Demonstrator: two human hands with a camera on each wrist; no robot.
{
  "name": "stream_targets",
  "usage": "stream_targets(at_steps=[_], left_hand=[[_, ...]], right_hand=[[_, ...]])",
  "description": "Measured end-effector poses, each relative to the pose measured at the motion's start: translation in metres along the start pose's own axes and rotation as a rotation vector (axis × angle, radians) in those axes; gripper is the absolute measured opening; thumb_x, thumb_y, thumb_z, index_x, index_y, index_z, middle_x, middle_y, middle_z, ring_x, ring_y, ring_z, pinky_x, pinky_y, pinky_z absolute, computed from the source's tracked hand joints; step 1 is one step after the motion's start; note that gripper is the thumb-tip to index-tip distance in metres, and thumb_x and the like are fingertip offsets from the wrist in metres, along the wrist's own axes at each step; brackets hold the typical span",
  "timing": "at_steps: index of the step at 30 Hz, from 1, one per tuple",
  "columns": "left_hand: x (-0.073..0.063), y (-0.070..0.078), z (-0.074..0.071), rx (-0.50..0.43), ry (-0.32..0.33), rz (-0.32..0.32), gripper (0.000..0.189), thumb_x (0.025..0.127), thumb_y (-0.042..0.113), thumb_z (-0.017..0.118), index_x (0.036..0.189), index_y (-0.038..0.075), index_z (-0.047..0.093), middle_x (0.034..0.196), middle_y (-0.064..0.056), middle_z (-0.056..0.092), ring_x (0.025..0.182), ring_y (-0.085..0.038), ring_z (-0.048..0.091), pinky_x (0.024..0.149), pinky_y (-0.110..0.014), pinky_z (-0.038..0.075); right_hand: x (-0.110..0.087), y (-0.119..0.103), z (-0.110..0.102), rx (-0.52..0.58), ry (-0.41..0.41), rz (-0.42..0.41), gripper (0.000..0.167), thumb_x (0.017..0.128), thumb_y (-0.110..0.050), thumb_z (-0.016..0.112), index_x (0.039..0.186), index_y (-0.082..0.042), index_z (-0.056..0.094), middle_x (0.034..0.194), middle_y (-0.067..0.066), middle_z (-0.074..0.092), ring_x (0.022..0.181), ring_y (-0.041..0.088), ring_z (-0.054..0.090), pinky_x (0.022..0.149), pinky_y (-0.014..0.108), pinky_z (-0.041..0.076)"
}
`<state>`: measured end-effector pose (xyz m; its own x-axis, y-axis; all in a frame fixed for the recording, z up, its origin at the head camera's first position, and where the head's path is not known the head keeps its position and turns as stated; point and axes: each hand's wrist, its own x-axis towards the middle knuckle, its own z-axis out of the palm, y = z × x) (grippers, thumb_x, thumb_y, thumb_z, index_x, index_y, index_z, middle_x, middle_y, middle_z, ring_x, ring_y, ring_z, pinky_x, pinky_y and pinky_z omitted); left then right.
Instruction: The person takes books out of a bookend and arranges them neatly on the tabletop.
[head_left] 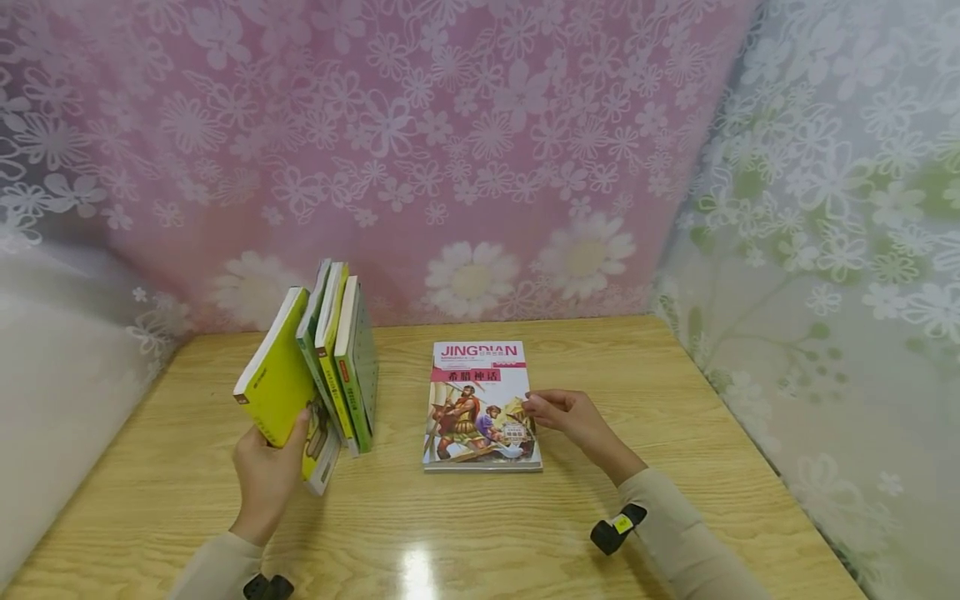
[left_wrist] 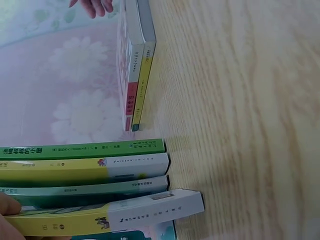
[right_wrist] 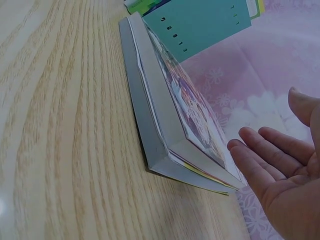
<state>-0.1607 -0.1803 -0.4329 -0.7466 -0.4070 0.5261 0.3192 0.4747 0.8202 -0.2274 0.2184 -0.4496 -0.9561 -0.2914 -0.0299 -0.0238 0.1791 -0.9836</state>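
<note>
My left hand (head_left: 266, 479) grips a yellow book (head_left: 279, 400) by its lower part, thumb on one cover and fingers round the other side. The book leans to the right, beside a row of standing books. That row has a thin green book (head_left: 313, 333), a yellow-spined book (head_left: 341, 400) and a green book (head_left: 365, 367) at its right end. Two books lie stacked flat in the middle of the table, the upper one a white and pink illustrated book (head_left: 480, 417). At its right edge is my right hand (head_left: 566, 417); its fingers look extended in the right wrist view.
The wooden table (head_left: 637, 367) carries all the books. Pink flowered cloth (head_left: 420, 150) hangs along the back, and a pale flowered cloth (head_left: 847, 292) borders the right side. A black strap (head_left: 618, 529) is on the right sleeve.
</note>
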Motion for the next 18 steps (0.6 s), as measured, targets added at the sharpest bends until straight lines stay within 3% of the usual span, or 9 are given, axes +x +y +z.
stream_targets(at_steps=[4, 8, 15, 18], left_hand=[[-0.005, 0.001, -0.007, 0.015, -0.016, 0.025, 0.019, 0.085, -0.001, 0.07, 0.1, -0.012, 0.067, 0.088, -0.03, 0.068, 0.067, 0.017, 0.054, 0.054, -0.006, 0.046], [-0.011, 0.005, -0.016, 0.045, -0.027, 0.005, 0.019, 0.084, -0.002, 0.07, 0.099, -0.012, 0.067, 0.088, -0.027, 0.069, 0.067, 0.018, 0.054, 0.055, -0.006, 0.047], [-0.02, 0.013, -0.034, 0.061, -0.085, -0.118, 0.023, 0.088, 0.004, 0.068, 0.107, -0.008, 0.067, 0.096, -0.028, 0.068, 0.065, 0.014, 0.058, 0.052, -0.012, 0.051], [-0.02, 0.017, -0.043, 0.06, -0.111, -0.215, 0.025, 0.09, 0.01, 0.067, 0.11, -0.005, 0.066, 0.093, -0.013, 0.072, 0.066, 0.011, 0.061, 0.055, -0.016, 0.054]], right_hand=[[0.001, 0.0, 0.001, -0.007, -0.008, -0.002, 0.053, 0.098, -0.029, 0.057, 0.132, 0.011, 0.05, 0.127, 0.027, 0.058, 0.119, 0.036, 0.056, 0.101, 0.046, 0.044], [0.002, -0.001, 0.004, -0.004, -0.023, -0.006, 0.052, 0.098, -0.029, 0.056, 0.131, 0.01, 0.051, 0.127, 0.028, 0.057, 0.119, 0.037, 0.056, 0.101, 0.046, 0.043], [0.001, -0.002, 0.008, 0.0, -0.031, -0.009, 0.05, 0.098, -0.028, 0.057, 0.131, 0.01, 0.052, 0.124, 0.028, 0.059, 0.118, 0.038, 0.056, 0.1, 0.043, 0.046], [0.002, 0.0, 0.009, 0.005, -0.038, -0.011, 0.05, 0.098, -0.028, 0.057, 0.131, 0.009, 0.052, 0.124, 0.027, 0.059, 0.118, 0.037, 0.056, 0.099, 0.042, 0.047]])
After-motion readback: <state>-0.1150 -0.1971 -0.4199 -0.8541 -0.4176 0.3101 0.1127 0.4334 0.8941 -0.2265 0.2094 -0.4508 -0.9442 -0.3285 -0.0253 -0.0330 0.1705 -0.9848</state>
